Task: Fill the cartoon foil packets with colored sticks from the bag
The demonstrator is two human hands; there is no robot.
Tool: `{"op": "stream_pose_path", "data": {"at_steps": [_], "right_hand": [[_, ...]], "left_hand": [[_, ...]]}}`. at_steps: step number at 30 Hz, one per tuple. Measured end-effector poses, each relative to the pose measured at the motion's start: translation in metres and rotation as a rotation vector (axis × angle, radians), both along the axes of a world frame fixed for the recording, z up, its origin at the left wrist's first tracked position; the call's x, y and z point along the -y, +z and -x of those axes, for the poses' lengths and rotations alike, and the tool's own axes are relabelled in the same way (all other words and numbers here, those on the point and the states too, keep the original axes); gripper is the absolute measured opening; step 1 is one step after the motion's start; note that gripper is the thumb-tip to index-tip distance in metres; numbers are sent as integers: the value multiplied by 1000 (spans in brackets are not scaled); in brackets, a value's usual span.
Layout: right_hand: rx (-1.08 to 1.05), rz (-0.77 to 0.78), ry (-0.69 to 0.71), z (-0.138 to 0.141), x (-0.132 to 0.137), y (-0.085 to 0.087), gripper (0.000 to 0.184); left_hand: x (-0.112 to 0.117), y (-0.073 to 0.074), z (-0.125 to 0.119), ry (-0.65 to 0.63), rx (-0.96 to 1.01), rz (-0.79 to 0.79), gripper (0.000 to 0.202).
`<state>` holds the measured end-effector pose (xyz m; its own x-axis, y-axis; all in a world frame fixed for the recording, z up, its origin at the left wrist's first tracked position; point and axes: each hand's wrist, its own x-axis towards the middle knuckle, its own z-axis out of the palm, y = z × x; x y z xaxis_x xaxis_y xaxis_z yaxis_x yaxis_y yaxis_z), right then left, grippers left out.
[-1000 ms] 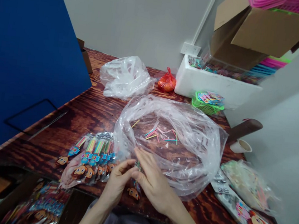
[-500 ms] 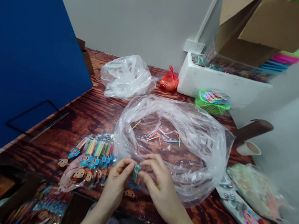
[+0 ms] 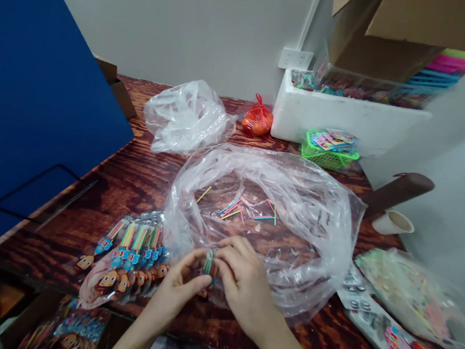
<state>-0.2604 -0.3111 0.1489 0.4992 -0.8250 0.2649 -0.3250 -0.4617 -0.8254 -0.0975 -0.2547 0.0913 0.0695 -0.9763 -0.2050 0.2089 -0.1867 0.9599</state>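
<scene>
Between my two hands is a small clear packet of coloured sticks [image 3: 210, 266], printed with a cartoon face near its lower end. My left hand [image 3: 180, 286] grips its left side, the thumb lying across the front. The fingers of my right hand [image 3: 242, 273] are pinched at the packet's upper right edge. Just beyond my hands lies a large clear plastic bag [image 3: 310, 262], spread open in a ring, with several loose coloured sticks [image 3: 232, 211] in its middle. To the left, several filled stick packets [image 3: 138, 245] overlap in a pile on the table.
A box of more packets [image 3: 76, 330] is below the table edge. Behind stand a crumpled plastic bag [image 3: 188, 116], a red bag [image 3: 258, 119], a green basket [image 3: 329, 158] and a white foam box [image 3: 348, 120]. At right are a paper cup [image 3: 392, 222] and a printed film roll [image 3: 402, 342].
My left thumb has moved down over the front of the packet, and my right fingers have closed in at its top edge. The whole view has shifted slightly.
</scene>
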Motion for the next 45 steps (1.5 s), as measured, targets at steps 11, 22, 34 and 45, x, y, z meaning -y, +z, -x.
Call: {"op": "stream_pose_path", "data": {"at_steps": [11,22,34,45], "right_hand": [[-742,-8,-370,2,123,-67,22],[403,-224,-193,9,24,8,38],[402,63,-340,-11,-22,14,25],[244,-5,-201,-11,-21,16,13]], "left_hand": [[2,-3,11,-38,203,66,16],[-7,1,2,-69,213,162,13],[-15,13,3,-34,154,101,18],[-19,18,0,-106,162,143,24]]}}
